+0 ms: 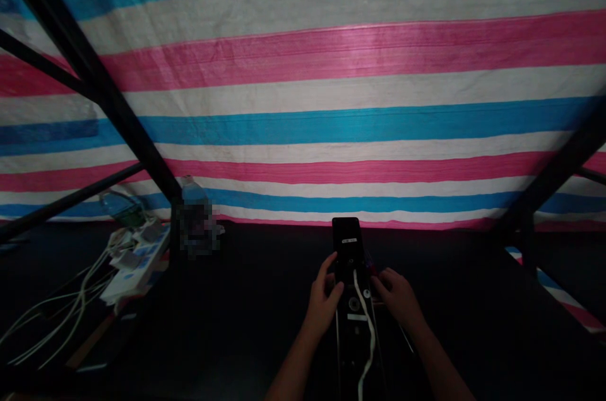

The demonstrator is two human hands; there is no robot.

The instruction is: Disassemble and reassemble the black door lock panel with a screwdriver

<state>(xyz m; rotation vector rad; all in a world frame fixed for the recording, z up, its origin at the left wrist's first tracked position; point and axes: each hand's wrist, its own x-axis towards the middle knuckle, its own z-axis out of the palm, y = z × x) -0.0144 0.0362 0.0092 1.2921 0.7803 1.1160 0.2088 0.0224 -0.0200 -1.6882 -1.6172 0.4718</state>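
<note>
My left hand [322,299] grips the edge of a stiff black panel [345,240]; my right hand [395,297] curls beside it, grip unclear. Its long sides look easiest to hold.

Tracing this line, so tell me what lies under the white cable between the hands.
A long black panel lies under the white cable, a round fitting beside it. The cable covers the strip directly beneath, so that surface cannot be seen.
</note>
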